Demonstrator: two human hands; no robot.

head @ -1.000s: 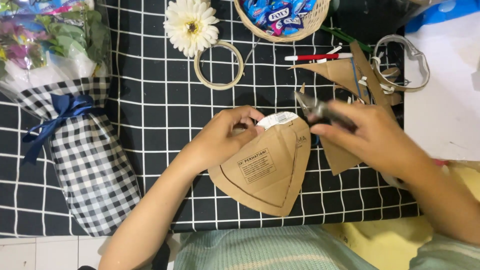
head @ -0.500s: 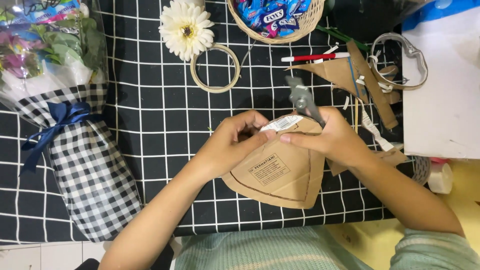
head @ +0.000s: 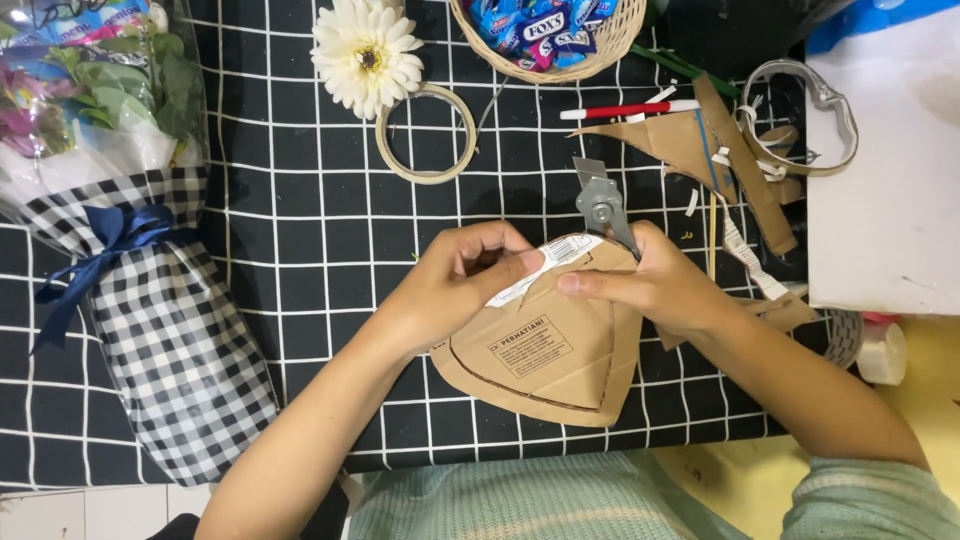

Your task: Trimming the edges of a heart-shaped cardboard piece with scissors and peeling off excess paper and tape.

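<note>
Between the two hands, over a black cloth [head: 300, 200] with a white grid, sits a heart-shaped piece of brown cardboard [head: 545, 360]. The left hand [head: 455, 285] has its fingers curled shut, pinching the end of a white paper label strip [head: 545, 262] at the top edge of the cardboard. The right hand [head: 655, 290] grips the upper right edge of the cardboard, forefinger stretched along it towards the label. That same hand also holds grey metal scissors [head: 600, 205], whose blades stick up and away from the knuckles; the handles are hidden inside the fist. The cardboard has a drawn outline following its edge and a small printed box near its middle. Its point faces the person's body.

Just beyond the hands lies a ring of cream tape [head: 428, 135], touching a white daisy-like flower [head: 368, 52]. At the top edge stands a woven basket [head: 610, 40] of blue wrapped sweets. To its right lie a red and white pen [head: 625, 110], brown cardboard offcuts [head: 680, 140] and thin paper scraps. Far left lies a wrapped bouquet [head: 150, 330] in black and white checked paper, tied with a dark blue ribbon [head: 105, 245]. A white surface [head: 890, 200] fills the right side.
</note>
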